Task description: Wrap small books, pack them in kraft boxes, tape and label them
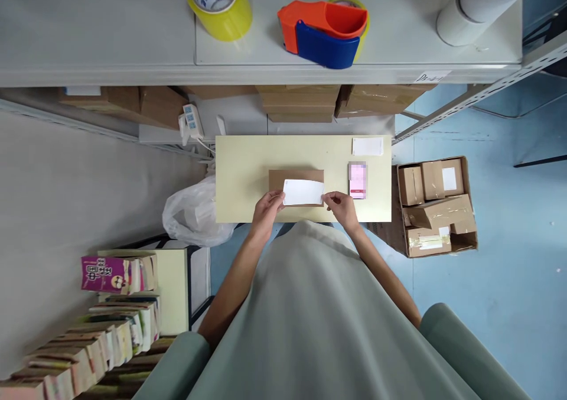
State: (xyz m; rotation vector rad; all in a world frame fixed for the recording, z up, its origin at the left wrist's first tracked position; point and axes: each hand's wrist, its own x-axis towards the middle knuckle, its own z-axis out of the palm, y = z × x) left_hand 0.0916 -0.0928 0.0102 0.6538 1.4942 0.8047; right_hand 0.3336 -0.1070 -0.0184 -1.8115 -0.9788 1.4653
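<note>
A white paper label (303, 192) is stretched between my two hands, over a brown cardboard box (296, 174) on the pale yellow table (243, 158). The left end of the label is pinched by my left hand (268, 207). At its right end, the fingertips of my right hand (341, 207) are closed on the corner. Whether the label touches the box, I cannot tell. Just beyond my right hand lies a phone (357, 181) with a pink screen. Another stack or sheet of white labels (367, 146) rests at the table's back right corner.
Above the table's back edge runs a grey shelf (133, 28) with a yellow tape roll (219, 7), an orange and blue tape dispenser (325, 31) and white rolls (469, 10). An open carton (470, 211) of small boxes stands right; a plastic bag (195, 214) and books (119, 273) are left.
</note>
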